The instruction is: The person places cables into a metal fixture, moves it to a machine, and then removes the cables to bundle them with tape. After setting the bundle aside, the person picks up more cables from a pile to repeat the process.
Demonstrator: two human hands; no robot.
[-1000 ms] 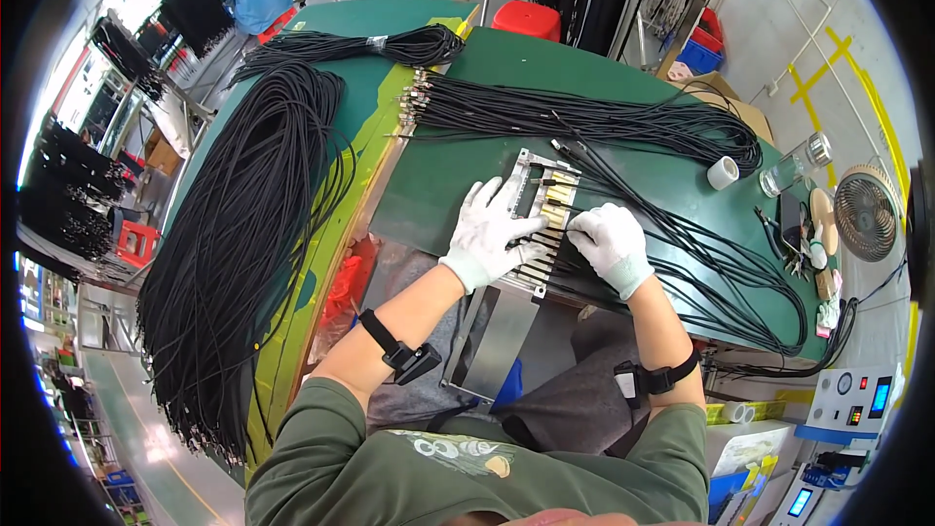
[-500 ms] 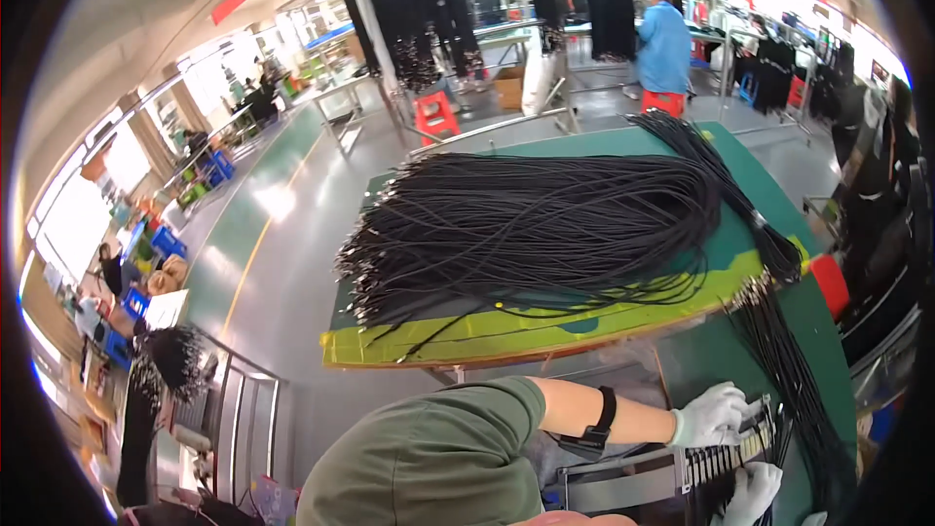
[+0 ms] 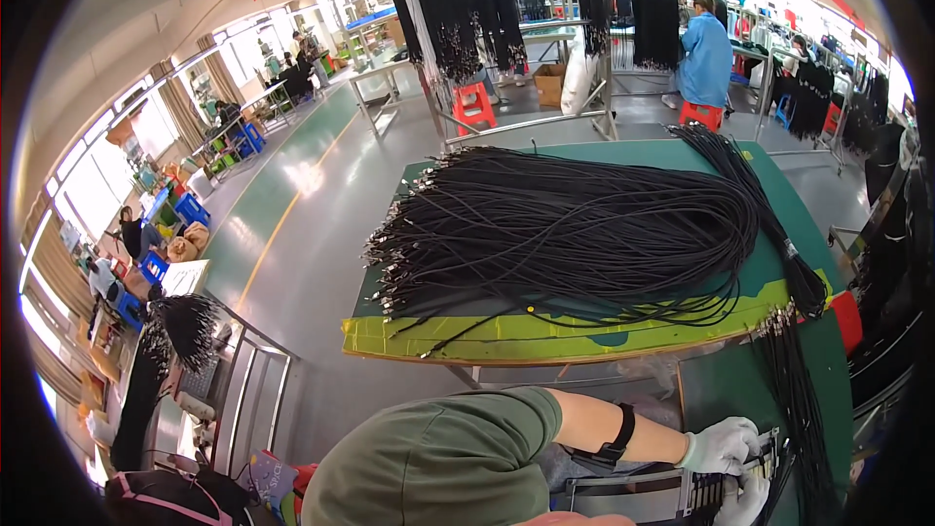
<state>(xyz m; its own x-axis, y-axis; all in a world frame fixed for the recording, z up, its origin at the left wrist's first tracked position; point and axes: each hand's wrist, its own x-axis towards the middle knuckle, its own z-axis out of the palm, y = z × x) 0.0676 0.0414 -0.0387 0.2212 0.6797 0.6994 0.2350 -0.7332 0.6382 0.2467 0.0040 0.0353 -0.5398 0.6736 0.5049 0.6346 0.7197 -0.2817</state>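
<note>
My left hand (image 3: 725,446), in a white glove, reaches in from the left and bends its fingers down over the far side of a metal rack (image 3: 633,494). My right hand (image 3: 746,504), also gloved, is close beside it on the near side, its fingers drawn together by the rack's right end. Black cable ends (image 3: 708,493) sit side by side in the rack, next to both hands. What the fingers pinch, if anything, is too small and covered to make out. A bundle of black cables (image 3: 797,380) lies just right of the hands.
A large pile of black cables (image 3: 565,224) with metal ends covers the green table (image 3: 390,297) ahead. Another tied cable bundle (image 3: 755,195) lies at its right. Cables hang on a rack (image 3: 458,19) behind, and a person in blue (image 3: 705,58) sits beyond.
My right hand has moved up against my left hand at the rack; before, they were farther apart. The whole view has shifted, with the table scene now farther right.
</note>
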